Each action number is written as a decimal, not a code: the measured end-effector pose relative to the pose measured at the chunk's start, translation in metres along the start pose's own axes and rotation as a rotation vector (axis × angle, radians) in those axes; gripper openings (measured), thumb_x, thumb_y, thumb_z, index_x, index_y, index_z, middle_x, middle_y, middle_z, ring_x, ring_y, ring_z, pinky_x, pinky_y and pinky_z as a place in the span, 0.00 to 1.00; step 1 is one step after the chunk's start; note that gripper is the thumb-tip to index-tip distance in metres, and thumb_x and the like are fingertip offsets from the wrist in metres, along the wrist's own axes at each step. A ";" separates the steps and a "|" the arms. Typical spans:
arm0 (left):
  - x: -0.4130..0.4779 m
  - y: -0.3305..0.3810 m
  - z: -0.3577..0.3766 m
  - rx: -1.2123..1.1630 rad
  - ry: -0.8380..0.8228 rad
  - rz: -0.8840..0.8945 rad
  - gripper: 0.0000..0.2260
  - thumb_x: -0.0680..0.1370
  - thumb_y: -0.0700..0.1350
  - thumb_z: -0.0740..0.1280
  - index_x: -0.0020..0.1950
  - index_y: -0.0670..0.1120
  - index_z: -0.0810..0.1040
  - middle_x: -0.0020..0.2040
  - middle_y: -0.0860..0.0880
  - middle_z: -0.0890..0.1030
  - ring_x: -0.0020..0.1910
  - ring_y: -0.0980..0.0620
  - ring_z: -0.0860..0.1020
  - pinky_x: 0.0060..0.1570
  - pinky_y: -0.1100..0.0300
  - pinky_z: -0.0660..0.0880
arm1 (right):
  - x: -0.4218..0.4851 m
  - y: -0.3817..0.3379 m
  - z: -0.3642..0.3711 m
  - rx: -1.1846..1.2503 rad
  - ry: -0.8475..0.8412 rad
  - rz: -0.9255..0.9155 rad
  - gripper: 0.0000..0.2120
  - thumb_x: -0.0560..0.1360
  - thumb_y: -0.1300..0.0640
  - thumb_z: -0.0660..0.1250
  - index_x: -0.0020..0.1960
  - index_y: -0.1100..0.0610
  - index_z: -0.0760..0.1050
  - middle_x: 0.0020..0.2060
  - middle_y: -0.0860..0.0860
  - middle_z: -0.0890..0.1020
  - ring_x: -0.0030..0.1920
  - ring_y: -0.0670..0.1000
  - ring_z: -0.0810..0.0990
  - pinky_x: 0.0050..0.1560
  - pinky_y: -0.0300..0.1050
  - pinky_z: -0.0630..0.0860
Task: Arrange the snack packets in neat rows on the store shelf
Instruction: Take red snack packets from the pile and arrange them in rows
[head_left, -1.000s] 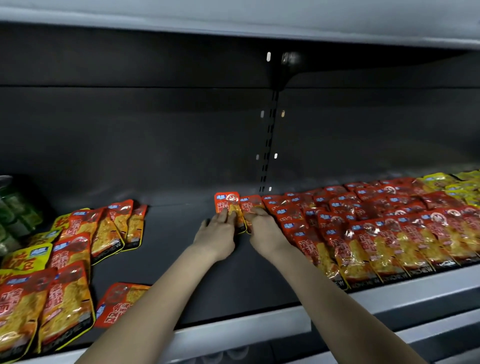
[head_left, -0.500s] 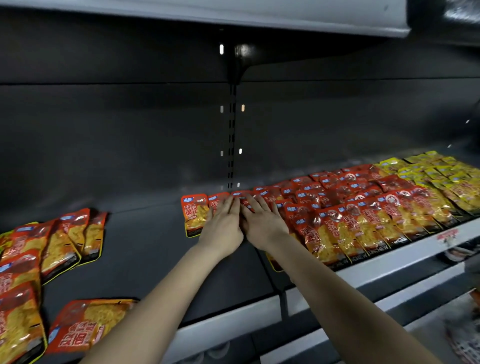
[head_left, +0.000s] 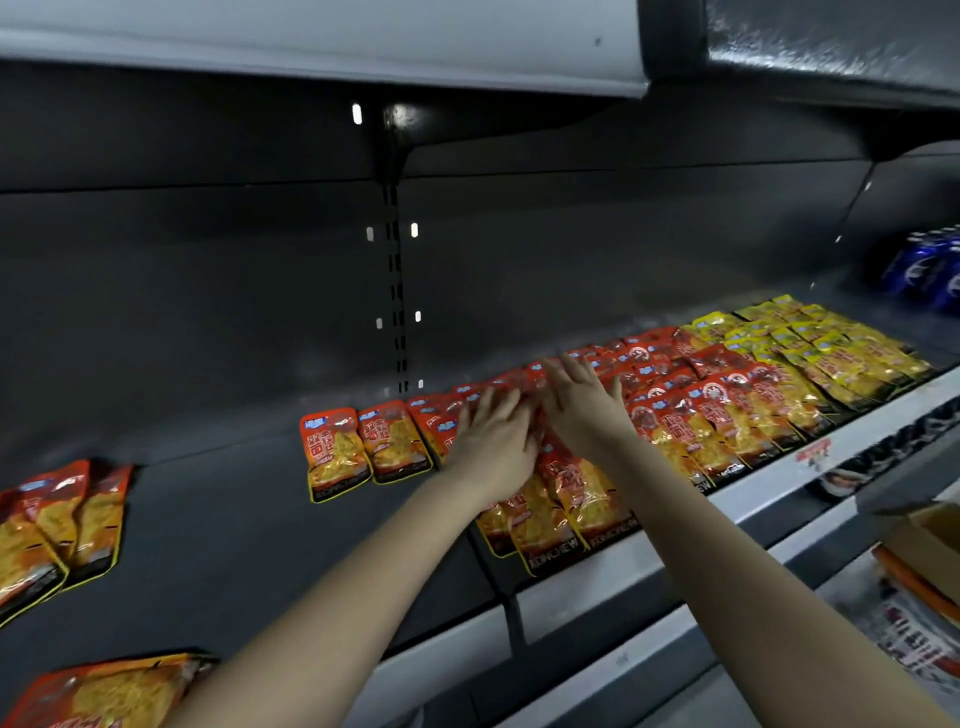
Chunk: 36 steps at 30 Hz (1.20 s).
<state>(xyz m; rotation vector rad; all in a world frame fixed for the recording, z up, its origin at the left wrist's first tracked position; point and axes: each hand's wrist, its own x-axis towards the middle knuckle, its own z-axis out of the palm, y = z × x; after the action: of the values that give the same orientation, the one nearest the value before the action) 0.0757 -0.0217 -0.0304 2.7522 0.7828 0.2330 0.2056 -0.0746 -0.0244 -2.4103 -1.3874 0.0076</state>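
Observation:
Red and orange snack packets (head_left: 691, 410) lie in overlapping rows on the dark shelf (head_left: 234, 499), with yellow packets (head_left: 831, 353) to their right. My left hand (head_left: 493, 441) and my right hand (head_left: 582, 405) lie side by side with straight fingers on the left part of the red rows. Two red packets (head_left: 363, 447) sit just left of my left hand. A loose group of red packets (head_left: 62, 519) lies at the far left, and one more packet (head_left: 104, 691) lies at the bottom left near the shelf's front.
A slotted upright (head_left: 395, 291) runs up the shelf's back wall. Blue packages (head_left: 930, 270) stand at the far right. The white shelf lip (head_left: 753, 499) carries a red label. A cardboard box (head_left: 924, 535) sits below at the right. A shelf overhang (head_left: 363, 47) is above.
Both hands have slid to the right along the red rows, off the leftmost packets. The two leftmost packets now lie uncovered. The view has also turned to the right.

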 end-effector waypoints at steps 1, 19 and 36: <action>0.005 0.007 0.005 -0.003 -0.020 0.016 0.25 0.82 0.52 0.49 0.78 0.49 0.47 0.78 0.50 0.46 0.77 0.45 0.43 0.74 0.44 0.43 | -0.001 0.008 0.000 -0.001 0.005 0.019 0.23 0.81 0.47 0.46 0.75 0.48 0.54 0.76 0.48 0.52 0.77 0.52 0.46 0.72 0.64 0.41; 0.052 0.027 0.039 0.164 -0.123 0.083 0.25 0.82 0.52 0.44 0.77 0.45 0.47 0.78 0.50 0.47 0.77 0.55 0.45 0.76 0.50 0.41 | -0.012 0.059 0.018 0.003 -0.093 0.060 0.25 0.80 0.43 0.38 0.74 0.46 0.57 0.76 0.47 0.54 0.77 0.50 0.42 0.72 0.62 0.35; -0.057 -0.084 -0.068 0.096 0.413 -0.253 0.22 0.79 0.46 0.53 0.72 0.43 0.64 0.69 0.43 0.70 0.71 0.43 0.63 0.72 0.44 0.53 | -0.015 -0.153 -0.007 0.400 0.065 -0.468 0.19 0.82 0.50 0.48 0.69 0.52 0.68 0.73 0.51 0.62 0.75 0.51 0.55 0.73 0.62 0.47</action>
<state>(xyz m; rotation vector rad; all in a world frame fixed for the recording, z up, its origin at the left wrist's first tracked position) -0.0292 0.0310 0.0042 2.6873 1.2634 0.7422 0.0714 -0.0196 0.0272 -1.7159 -1.6986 0.0789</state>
